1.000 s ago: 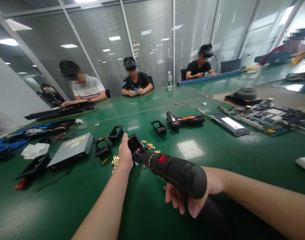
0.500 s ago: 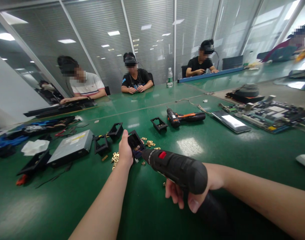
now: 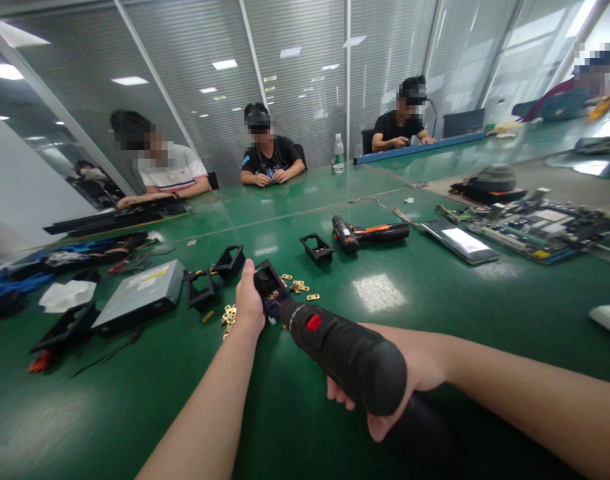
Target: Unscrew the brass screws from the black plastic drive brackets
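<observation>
My left hand (image 3: 249, 300) is closed on the left side of a black plastic frame (image 3: 277, 279), whose open side faces me. Small brass bits show inside the frame. My right hand (image 3: 385, 393) wraps the grip of a black cordless drill (image 3: 347, 350) with a red switch on top. The drill's nose points into the lower part of the frame; whether its bit touches a screw cannot be made out. Brass plates (image 3: 229, 320) lie loose left of the frame, and more brass plates (image 3: 299, 287) lie behind it on the right.
Other black frames (image 3: 229, 261) stand on the green table (image 3: 305, 427). A second drill (image 3: 369, 235), a phone (image 3: 459, 241) and circuit boards (image 3: 539, 230) lie right. A metal drive box (image 3: 139, 293) sits left. Several people sit across and at far right; a bottle (image 3: 339, 155) stands far back.
The drill's rear and my right hand have swung slightly left and down, with the nose still in the frame. My left hand keeps its hold; the whole view has shifted slightly.
</observation>
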The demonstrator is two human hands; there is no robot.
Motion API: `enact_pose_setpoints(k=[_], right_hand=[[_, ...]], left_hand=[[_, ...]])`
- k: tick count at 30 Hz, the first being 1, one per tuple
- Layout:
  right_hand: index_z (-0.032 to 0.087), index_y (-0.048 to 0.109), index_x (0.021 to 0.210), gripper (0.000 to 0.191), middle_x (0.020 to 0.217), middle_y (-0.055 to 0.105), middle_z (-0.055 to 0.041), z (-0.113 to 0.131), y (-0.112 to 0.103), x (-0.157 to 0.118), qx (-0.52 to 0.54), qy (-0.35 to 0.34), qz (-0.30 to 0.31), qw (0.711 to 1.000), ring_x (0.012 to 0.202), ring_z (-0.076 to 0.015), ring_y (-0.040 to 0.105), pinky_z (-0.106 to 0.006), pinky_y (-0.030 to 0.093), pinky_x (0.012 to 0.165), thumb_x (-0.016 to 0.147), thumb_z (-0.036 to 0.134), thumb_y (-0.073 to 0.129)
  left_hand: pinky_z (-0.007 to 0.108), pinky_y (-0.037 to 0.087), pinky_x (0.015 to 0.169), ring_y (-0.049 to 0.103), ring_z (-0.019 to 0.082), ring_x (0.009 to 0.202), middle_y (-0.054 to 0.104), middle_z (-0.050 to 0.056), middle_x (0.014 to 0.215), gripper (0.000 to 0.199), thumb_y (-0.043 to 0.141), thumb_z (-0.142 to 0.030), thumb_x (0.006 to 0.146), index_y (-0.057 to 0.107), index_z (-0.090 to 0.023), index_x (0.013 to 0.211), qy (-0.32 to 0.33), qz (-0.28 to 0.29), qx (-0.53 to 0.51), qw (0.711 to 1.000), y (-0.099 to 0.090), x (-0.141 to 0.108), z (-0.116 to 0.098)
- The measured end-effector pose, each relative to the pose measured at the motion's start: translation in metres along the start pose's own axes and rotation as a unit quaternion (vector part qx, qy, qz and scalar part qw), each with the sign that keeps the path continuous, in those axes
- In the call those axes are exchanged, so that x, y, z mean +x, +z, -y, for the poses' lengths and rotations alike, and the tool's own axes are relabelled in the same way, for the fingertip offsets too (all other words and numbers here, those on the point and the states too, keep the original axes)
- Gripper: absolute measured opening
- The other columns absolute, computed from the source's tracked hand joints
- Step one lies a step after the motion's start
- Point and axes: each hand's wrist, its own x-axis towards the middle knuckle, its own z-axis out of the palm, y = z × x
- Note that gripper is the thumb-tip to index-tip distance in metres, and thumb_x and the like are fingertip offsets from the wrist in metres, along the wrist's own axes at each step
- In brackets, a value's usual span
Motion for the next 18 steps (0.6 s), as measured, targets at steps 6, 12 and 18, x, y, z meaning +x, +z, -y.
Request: enact_pose_setpoints(k=[6,12,18], right_hand=[[0.017,0.081,0.097,0.055,0.103,0.076,-0.0037,0.0008,0.0020,-0.0007,-0.041,0.032,-0.023,0.998,0.099,-0.0259,0.068,-0.033,0.055,0.085,0.051,0.035,0.104],[0.016,0.079,0.094,0.056,0.096,0.076,-0.0013,0.0014,0.0021,-0.0003,-0.013,0.064,-0.013,0.998,0.091,-0.0231,0.069,-0.030,0.054,0.080,0.049,0.038,0.104],[0.015,0.080,0.095,0.056,0.094,0.076,-0.0006,0.0044,0.0028,-0.0002,-0.012,0.057,-0.011,0.998,0.089,-0.0211,0.069,-0.028,0.054,0.078,0.051,0.040,0.103]], left_hand=[[0.037,0.063,0.063,0.077,0.028,0.067,0.075,0.007,0.069,0.049,0.067,-0.069,0.084,0.065,-0.020,0.082,0.003,-0.011,-0.006,1.000,0.0011,-0.0009,-0.0010],[0.039,0.064,0.064,0.079,0.030,0.073,0.074,0.008,0.066,0.051,0.064,-0.070,0.087,0.067,-0.019,0.081,0.000,-0.002,0.000,1.000,0.0008,-0.0015,-0.0009],[0.038,0.064,0.064,0.078,0.029,0.070,0.075,0.008,0.067,0.051,0.063,-0.069,0.088,0.068,-0.018,0.082,0.002,0.000,0.001,1.000,0.0000,-0.0009,-0.0006]])
